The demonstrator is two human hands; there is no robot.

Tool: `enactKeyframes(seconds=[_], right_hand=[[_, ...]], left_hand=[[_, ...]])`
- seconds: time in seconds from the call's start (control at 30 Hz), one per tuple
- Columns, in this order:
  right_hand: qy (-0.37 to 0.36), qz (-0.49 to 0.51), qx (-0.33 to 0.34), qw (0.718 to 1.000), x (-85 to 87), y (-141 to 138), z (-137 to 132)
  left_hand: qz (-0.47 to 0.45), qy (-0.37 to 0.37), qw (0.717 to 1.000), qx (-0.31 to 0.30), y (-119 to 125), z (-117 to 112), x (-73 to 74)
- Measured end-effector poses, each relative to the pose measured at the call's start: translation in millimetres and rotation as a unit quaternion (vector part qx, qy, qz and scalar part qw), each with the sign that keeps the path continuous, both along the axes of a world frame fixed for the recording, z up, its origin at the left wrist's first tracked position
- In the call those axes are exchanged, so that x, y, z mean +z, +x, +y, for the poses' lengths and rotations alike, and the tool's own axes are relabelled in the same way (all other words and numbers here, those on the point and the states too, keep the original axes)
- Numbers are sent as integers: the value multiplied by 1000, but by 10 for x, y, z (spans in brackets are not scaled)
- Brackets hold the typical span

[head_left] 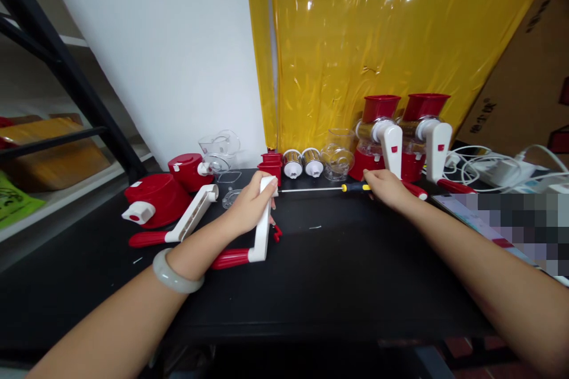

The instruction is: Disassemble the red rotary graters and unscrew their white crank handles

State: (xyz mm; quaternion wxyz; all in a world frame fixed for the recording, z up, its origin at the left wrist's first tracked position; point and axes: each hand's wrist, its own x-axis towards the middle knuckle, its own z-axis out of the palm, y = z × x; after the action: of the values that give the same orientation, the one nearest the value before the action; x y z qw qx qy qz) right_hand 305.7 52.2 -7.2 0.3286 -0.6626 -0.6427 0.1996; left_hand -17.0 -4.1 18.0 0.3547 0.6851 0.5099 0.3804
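My left hand (252, 204) is closed around the upper end of a white crank handle (262, 231), whose red grip (231, 258) points left, low over the black table. In my right hand (386, 188) is a screwdriver (353, 188) with a dark blue and yellow handle. Its long thin shaft lies level and reaches left to the crank's upper end; whether the tip touches it is hard to tell. Just below my left fingers is a small red part (277, 233). Another white crank handle (195, 213) with a red grip rests to the left, by a red grater base (157, 201).
Two assembled red-and-white rotary graters (384, 136) stand at the back right. Behind the screwdriver are metal grating drums (293, 164), clear plastic parts (338, 157) and red hoppers (269, 169). White cables (502, 169) lie at right. A black table (333, 284) spans the front.
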Motion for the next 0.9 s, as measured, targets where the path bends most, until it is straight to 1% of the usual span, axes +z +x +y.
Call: enactKeyframes(seconds=[0.23,0.4,0.57,0.67,0.77,0.83,0.9], right_hand=[[129,-32,1,991,4,-8,-44],[239,-69,2,969,63,-2,-107],[314,-64,21,947,73,28,-115],[337,-5,31,941,36,40,-82],[338,102,19,935,-17,38,-19],[308,195,15,931,-55,31,40],[250,289,22,924,-91,25,101]], left_hand=[[-45,-46,998,1,-35,83,-39],[-77,-97,992,-5,-22,103,-53],[-112,-136,984,-2,11,84,-19],[-114,-133,985,-2,13,88,-26],[-92,-102,990,-8,8,82,-49],[-64,-70,995,-16,9,59,-56],[-38,-34,998,-22,17,17,-44]])
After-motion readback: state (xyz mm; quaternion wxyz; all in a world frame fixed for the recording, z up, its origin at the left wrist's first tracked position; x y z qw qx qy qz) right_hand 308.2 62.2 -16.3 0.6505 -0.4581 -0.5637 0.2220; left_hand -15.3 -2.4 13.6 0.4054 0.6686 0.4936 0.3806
